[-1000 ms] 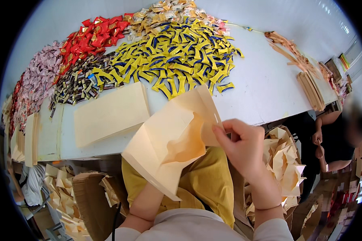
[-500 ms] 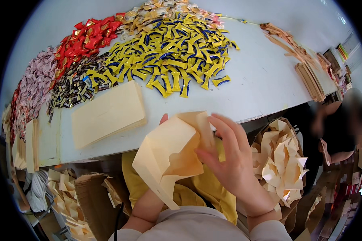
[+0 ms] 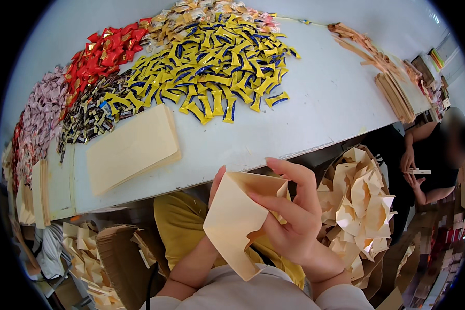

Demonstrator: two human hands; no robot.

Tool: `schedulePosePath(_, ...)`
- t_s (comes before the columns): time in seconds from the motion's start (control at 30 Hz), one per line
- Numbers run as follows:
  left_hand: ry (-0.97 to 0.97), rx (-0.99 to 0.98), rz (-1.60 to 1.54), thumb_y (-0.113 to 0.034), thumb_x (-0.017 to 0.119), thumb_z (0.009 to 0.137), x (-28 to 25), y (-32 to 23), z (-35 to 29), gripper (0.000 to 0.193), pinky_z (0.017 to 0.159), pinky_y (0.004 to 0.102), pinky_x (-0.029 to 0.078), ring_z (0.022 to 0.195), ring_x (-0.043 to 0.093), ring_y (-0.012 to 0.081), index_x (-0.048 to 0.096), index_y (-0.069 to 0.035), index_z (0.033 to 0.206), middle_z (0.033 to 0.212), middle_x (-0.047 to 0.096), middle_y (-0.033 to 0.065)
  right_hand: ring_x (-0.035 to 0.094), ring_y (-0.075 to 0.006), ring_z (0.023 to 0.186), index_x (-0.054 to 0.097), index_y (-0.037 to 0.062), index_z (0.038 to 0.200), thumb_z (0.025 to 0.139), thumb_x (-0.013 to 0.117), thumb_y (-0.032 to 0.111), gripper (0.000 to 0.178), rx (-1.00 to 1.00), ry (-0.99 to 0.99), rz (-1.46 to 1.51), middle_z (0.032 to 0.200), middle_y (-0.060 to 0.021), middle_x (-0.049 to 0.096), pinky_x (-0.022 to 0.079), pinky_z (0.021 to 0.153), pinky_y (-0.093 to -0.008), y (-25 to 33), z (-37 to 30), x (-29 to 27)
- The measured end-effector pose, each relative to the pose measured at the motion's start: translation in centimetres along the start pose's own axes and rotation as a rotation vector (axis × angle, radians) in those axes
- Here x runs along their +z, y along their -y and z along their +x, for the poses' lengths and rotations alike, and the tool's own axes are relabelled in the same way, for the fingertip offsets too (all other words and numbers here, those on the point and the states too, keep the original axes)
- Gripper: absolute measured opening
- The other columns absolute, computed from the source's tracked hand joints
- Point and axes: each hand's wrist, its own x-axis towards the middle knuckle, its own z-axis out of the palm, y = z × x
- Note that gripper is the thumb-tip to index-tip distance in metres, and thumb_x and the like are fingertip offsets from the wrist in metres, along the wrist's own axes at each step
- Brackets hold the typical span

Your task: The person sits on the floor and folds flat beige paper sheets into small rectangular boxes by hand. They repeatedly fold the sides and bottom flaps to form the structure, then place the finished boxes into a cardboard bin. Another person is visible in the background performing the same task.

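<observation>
Bright, soft light fills the fisheye-bowed, dark-cornered view.

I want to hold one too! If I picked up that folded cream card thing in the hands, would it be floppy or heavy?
The cream card piece is probably light, since its walls look thin. It may feel fairly stiff yet bendable: its panels look flat between folds. It could squash if squeezed, because it looks hollow.

Both hands (image 3: 297, 225) close together, right curled.
</observation>
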Motion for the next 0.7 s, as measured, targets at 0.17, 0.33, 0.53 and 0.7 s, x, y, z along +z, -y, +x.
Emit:
schedulePosePath(0.17, 0.077, -0.038, -0.044, -0.067, 0.048, 0.095, -2.2, 0.5, 0.3, 0.079, 0.113, 0.0405, 0.038, 0.135, 0.045, 0.0264, 0.034, -0.014, 0.151, 0.148, 0.042, 0.0128, 0.054, -0.0367, 0.115, 0.077, 0.0059, 0.094, 0.065, 0.081, 0.006, 0.029, -0.088, -0.106, -0.338, 0.137, -0.0226, 0.054, 0.048, 0.093, -0.0412, 0.4, -0.1, 0.3)
schedulePosePath(0.33, 0.215, 0.031, -0.335, -0.067, 0.039, 0.097, -1.8, 1.6, 0.7, 0.074, 0.103, 0.0466, 0.047, 0.122, 0.055, 0.0338, 0.046, -0.007, 0.141, 0.137, 0.053, 0.0184, 0.052, -0.0390, 0.119, 0.076, 0.0056, 0.100, 0.069, 0.081, 0.007, 0.032, -0.117, -0.016, -0.098, 0.139, -0.0249, 0.053, 0.047, 0.095, -0.0421, -0.8, -0.6, 0.4)
schedulePosePath(0.53, 0.253, 0.171, -0.224, -0.064, 0.036, 0.099, -2.1, 0.7, 1.0, 0.071, 0.098, 0.0479, 0.050, 0.116, 0.058, 0.0341, 0.046, -0.007, 0.140, 0.131, 0.055, 0.0188, 0.053, -0.0366, 0.126, 0.071, 0.0005, 0.118, 0.084, 0.070, 0.001, 0.034, 0.092, -0.083, 0.280, 0.140, -0.0270, 0.054, 0.044, 0.102, -0.0421, 0.1, -0.7, -1.1)
schedulePosePath(0.7, 0.300, 0.289, -0.125, -0.061, 0.035, 0.101, -2.9, 1.1, 1.5, 0.067, 0.097, 0.0478, 0.051, 0.114, 0.059, 0.0330, 0.044, -0.008, 0.141, 0.128, 0.056, 0.0182, 0.065, -0.0175, 0.109, 0.066, -0.0068, 0.123, 0.092, 0.063, -0.005, 0.032, 0.532, -0.008, 0.580, 0.123, -0.0170, 0.068, 0.052, 0.090, -0.0281, 0.4, -1.1, -0.8)
